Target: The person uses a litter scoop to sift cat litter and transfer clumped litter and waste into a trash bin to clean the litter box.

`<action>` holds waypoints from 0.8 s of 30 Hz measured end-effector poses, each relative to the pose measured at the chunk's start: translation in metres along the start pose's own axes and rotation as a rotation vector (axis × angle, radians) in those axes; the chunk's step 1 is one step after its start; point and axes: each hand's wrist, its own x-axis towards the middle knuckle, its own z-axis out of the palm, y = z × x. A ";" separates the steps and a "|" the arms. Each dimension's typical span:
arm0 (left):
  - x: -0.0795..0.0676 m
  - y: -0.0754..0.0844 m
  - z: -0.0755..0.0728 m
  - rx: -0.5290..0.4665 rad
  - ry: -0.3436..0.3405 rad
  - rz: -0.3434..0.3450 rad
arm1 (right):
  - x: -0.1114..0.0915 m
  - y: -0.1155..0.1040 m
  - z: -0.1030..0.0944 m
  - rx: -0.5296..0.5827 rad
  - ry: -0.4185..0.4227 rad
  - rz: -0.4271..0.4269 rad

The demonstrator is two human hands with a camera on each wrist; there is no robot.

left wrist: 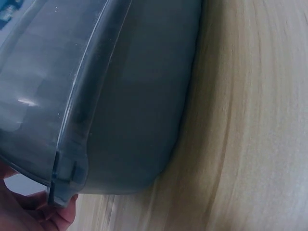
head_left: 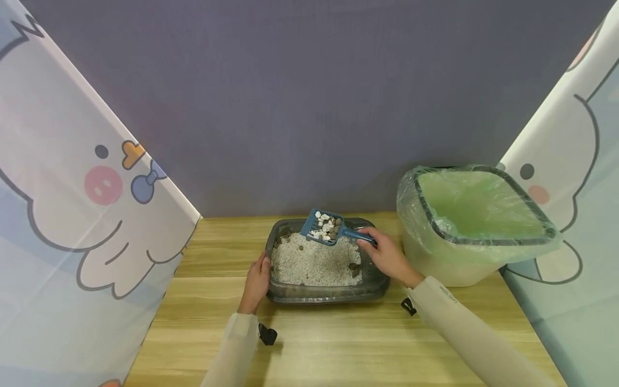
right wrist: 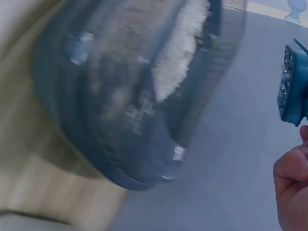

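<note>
A dark translucent litter box (head_left: 329, 293) stands on the table, filled with pale litter (head_left: 316, 263) and a few brown clumps (head_left: 355, 267). My left hand (head_left: 257, 279) grips the box's left rim; in the left wrist view its fingers (left wrist: 62, 216) curl at the rim's corner. With my right hand (head_left: 388, 257) I hold a blue litter scoop (head_left: 349, 232) by its handle, over the back part of the box. White and brown lumps (head_left: 327, 227) lie in the scoop. The right wrist view shows only part of the scoop (right wrist: 294, 84), at its edge.
At the right of the box stands a pale bin (head_left: 435, 260) lined with a green translucent bag (head_left: 483, 207). A grey wall (head_left: 300, 107) rises behind the table (head_left: 217, 252). Printed cartoon panels (head_left: 58, 161) flank both sides.
</note>
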 end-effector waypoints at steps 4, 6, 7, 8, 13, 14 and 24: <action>0.000 0.001 0.000 -0.008 0.005 0.006 | -0.001 -0.017 -0.017 -0.038 0.030 -0.014; 0.000 0.000 0.000 -0.008 0.008 0.009 | -0.002 -0.025 -0.027 -0.056 0.049 -0.035; 0.000 0.000 0.000 -0.006 0.008 0.009 | -0.002 -0.029 -0.032 -0.066 0.062 -0.053; -0.001 -0.001 0.000 -0.004 0.009 0.008 | -0.003 -0.034 -0.038 -0.070 0.074 -0.068; -0.002 -0.003 0.002 0.000 -0.006 0.000 | -0.013 -0.052 -0.073 -0.155 0.138 -0.130; -0.003 -0.003 0.001 0.002 -0.010 -0.003 | -0.015 -0.055 -0.081 -0.173 0.147 -0.133; -0.002 -0.001 -0.003 -0.011 -0.026 -0.019 | -0.049 -0.063 -0.186 -0.359 0.274 -0.013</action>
